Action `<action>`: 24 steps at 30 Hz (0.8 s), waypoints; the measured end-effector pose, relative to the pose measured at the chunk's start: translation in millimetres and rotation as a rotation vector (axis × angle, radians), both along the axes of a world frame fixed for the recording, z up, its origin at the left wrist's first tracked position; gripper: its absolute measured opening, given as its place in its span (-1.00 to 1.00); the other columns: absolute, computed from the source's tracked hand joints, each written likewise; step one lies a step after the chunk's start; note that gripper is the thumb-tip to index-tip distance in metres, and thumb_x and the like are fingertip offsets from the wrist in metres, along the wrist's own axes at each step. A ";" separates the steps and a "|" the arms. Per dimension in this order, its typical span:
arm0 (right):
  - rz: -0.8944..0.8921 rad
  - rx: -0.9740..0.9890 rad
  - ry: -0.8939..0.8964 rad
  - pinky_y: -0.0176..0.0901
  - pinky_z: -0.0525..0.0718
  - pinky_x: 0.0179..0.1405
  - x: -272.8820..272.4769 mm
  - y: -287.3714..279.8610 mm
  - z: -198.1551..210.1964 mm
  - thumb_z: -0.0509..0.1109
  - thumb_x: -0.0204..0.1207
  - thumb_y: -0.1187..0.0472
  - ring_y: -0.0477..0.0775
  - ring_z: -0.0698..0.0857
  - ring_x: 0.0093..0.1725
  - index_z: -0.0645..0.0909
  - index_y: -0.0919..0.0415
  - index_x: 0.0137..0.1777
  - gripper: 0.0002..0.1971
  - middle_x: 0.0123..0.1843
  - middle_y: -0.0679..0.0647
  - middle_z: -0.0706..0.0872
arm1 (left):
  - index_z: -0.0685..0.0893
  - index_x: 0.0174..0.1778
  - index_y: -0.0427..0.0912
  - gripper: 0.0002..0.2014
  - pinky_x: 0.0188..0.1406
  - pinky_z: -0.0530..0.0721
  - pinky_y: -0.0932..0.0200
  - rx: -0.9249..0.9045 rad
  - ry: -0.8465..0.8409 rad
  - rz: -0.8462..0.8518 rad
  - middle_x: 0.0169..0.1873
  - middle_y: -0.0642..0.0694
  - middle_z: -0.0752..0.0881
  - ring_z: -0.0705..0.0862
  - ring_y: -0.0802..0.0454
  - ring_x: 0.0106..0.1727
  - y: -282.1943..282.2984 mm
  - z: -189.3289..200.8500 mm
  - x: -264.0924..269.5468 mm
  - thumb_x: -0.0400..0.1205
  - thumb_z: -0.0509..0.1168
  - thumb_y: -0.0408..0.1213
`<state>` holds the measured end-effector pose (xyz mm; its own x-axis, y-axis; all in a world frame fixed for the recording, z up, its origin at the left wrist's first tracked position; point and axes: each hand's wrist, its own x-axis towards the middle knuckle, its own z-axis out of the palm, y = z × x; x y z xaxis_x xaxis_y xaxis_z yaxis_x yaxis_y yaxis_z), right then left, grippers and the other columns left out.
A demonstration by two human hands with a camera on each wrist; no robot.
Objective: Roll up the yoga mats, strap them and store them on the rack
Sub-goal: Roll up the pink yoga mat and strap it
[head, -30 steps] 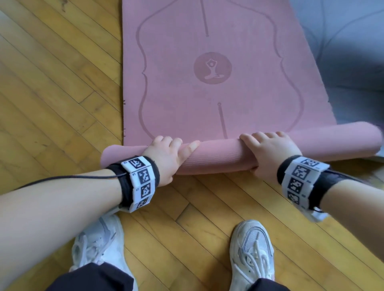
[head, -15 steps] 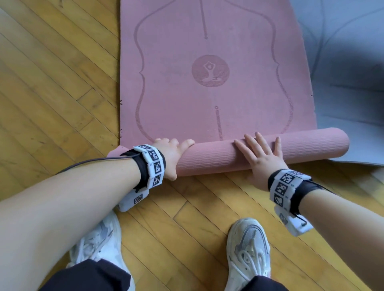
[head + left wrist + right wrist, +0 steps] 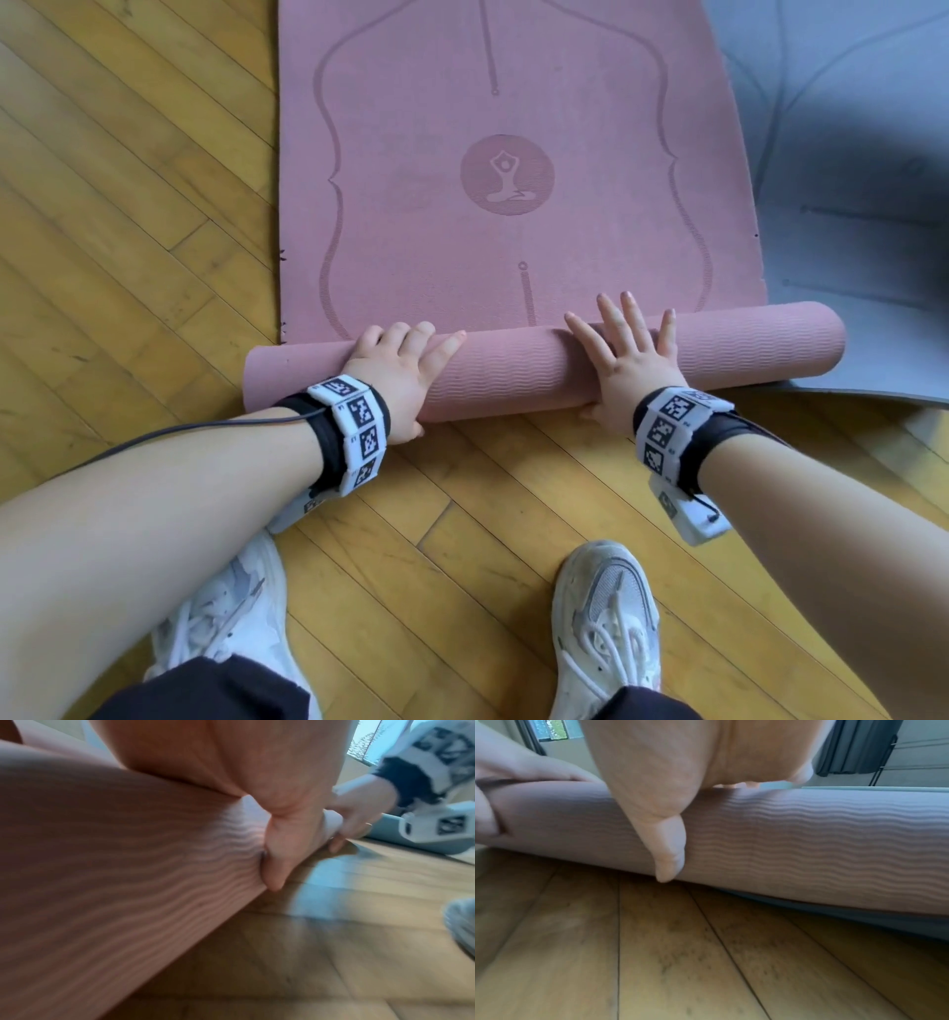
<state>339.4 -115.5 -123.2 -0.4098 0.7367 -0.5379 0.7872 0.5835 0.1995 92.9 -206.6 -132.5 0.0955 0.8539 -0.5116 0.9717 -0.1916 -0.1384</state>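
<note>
A pink yoga mat (image 3: 513,231) lies on the wooden floor, its near end wound into a roll (image 3: 524,370) with a wavy ribbed outside (image 3: 808,845). My left hand (image 3: 405,360) grips the roll near its left end: the fingers curl over the top and the thumb (image 3: 277,852) presses the near side. My right hand (image 3: 626,354) lies on the roll right of middle, palm down. Its fingers are straight and spread, reaching over onto the flat mat, and its thumb (image 3: 667,841) points down the near side.
A grey-blue mat (image 3: 847,180) lies flat on the right, and the roll's right end rests on its edge. My two white shoes (image 3: 226,616) (image 3: 606,627) stand just behind the roll. Bare wooden floor (image 3: 128,205) lies to the left. A dark metal frame (image 3: 885,756) stands far back.
The roll has turned a little farther along the mat, away from me. My right hand's fingers, curled over the roll before, are straight and spread. The left hand keeps its grip.
</note>
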 end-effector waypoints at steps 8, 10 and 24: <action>-0.026 -0.006 0.034 0.49 -0.19 0.57 -6.3 6.6 0.1 0.43 0.46 -0.15 0.19 -0.22 0.69 -0.43 -0.14 0.63 0.09 0.70 0.06 -0.18 | -0.18 0.65 0.13 0.09 0.34 0.38 -0.06 -0.098 -0.097 0.089 0.44 -0.14 0.39 0.46 -0.16 0.36 29.7 10.3 -9.2 0.36 0.43 0.14; -0.006 0.006 0.035 0.47 -0.04 0.56 -9.9 13.3 1.4 0.46 0.41 -0.19 0.17 -0.06 0.67 -0.32 -0.16 0.64 0.07 0.68 0.05 -0.04 | -0.12 0.64 0.16 0.06 0.20 0.48 -0.05 -0.114 -0.092 0.102 0.24 -0.14 0.57 0.60 -0.16 0.21 36.5 14.9 -7.9 0.36 0.44 0.13; 0.040 -0.168 -0.076 0.23 0.37 0.45 -26.3 40.0 13.2 0.61 0.17 -0.26 0.10 0.40 0.46 0.05 -0.18 0.60 0.07 0.48 -0.04 0.39 | -0.09 0.62 0.13 0.03 -0.03 0.64 0.01 -0.145 -0.096 0.125 0.18 -0.15 0.56 0.64 -0.18 0.09 26.2 12.0 0.4 0.38 0.47 0.03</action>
<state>313.1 -75.5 -110.0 -0.3903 0.6174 -0.6830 0.7488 0.6445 0.1547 93.3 -180.4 -120.6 0.0475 0.7804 -0.6235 0.9965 -0.0798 -0.0239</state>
